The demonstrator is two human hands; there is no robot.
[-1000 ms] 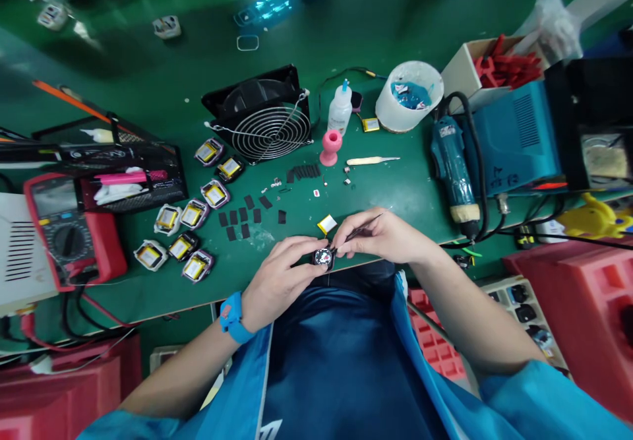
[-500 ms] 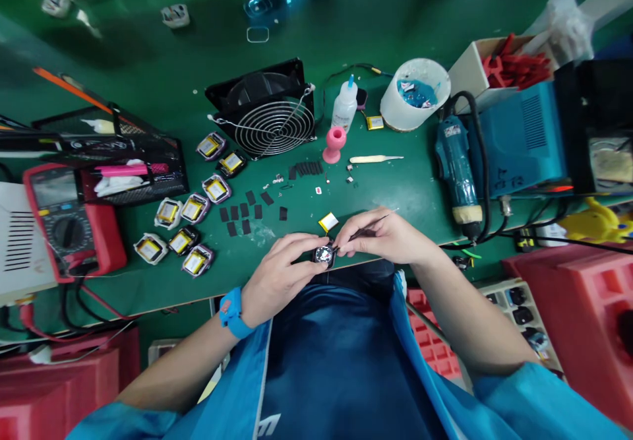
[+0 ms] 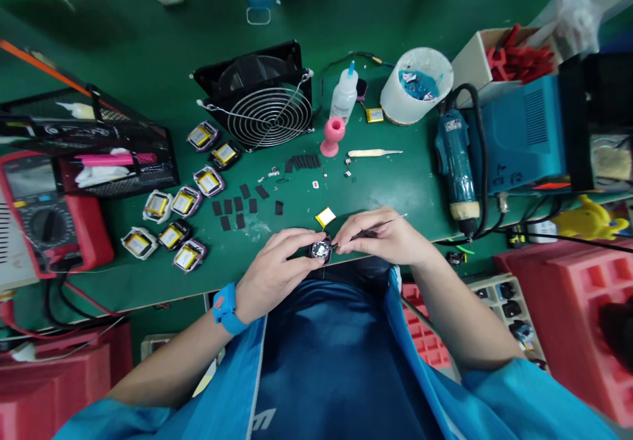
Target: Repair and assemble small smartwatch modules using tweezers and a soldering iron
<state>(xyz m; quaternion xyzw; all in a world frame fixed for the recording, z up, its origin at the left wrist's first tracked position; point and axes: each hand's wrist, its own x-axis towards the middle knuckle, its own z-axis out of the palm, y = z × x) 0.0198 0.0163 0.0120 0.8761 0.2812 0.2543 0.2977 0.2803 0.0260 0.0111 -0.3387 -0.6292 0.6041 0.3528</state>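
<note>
At the front edge of the bench, my left hand grips a small opened smartwatch case between thumb and fingers. The case is dark, with a round black-and-white part showing inside. Just beyond it lies a silver-and-yellow battery, apparently joined to the case by a wire. My right hand pinches slim dark tweezers, their points at the right side of the case. Part of the tweezers is hidden by the fingers.
Several opened watch cases with batteries lie left, beside black pads. Farther back stand a fan, a pink holder, a bottle and a white tub. A pick tool lies mid-bench; an electric screwdriver is right.
The camera view has shifted slightly, so the bench items appear a little further left and higher. Both hands keep their hold on the watch case and the tweezers.
</note>
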